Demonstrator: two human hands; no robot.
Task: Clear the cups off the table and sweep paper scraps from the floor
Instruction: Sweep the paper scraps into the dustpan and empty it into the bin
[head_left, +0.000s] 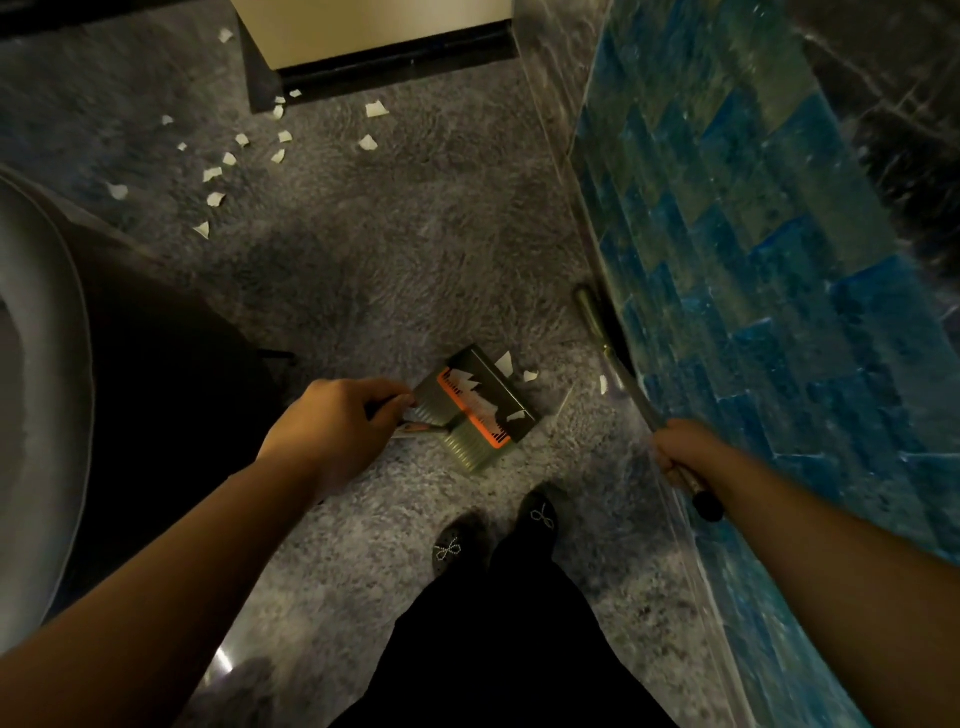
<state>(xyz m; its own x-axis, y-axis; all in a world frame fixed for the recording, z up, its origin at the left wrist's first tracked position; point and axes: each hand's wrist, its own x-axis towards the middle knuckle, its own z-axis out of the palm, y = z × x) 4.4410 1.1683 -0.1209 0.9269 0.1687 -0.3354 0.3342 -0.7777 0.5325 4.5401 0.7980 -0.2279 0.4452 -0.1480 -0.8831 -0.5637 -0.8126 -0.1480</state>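
Observation:
A grey dustpan (475, 410) with an orange strip rests on the grey carpet, several white paper scraps inside it. My left hand (332, 426) grips its handle from the left. My right hand (680, 454) is closed around a long broom handle (623, 374) that runs up along the blue tiled surface; the broom's head is hidden. A few scraps (530, 375) lie just beyond the pan's lip. Several more scraps (215, 198) are scattered over the carpet at the upper left. No cups are in view.
A blue tiled table or counter (753, 260) fills the right side. A rounded grey seat (36, 364) sits at the left. A pale cabinet with a dark base (384, 57) stands at the top. My dark shoes (493, 530) stand below the pan.

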